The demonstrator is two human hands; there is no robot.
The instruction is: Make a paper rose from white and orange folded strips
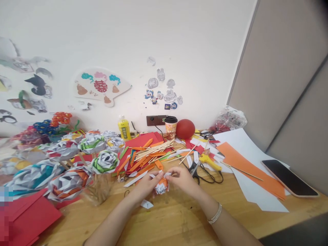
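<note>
A small orange and white folded paper flower (161, 187) is held above the wooden table between both hands. My left hand (146, 184) grips its left side, thumb on top and fingers curled under it. My right hand (181, 178) pinches a small white paper piece (167, 174) at the flower's upper right edge. Below the left hand, a loose folded white paper piece (147, 204) lies on the table. Just beyond the hands are orange folded strips (146, 169) and a pile of wooden sticks (153, 150). Black-handled scissors (194, 169) rest right of the right hand.
Finished paper flowers (105, 161) on sticks crowd the left, some in a clear container (96, 191). A yellow glue gun (210, 162), orange sheets (253, 171) and a phone (289, 177) lie right. A bottle (124, 128), cup (171, 128) and red balloon (186, 129) stand behind.
</note>
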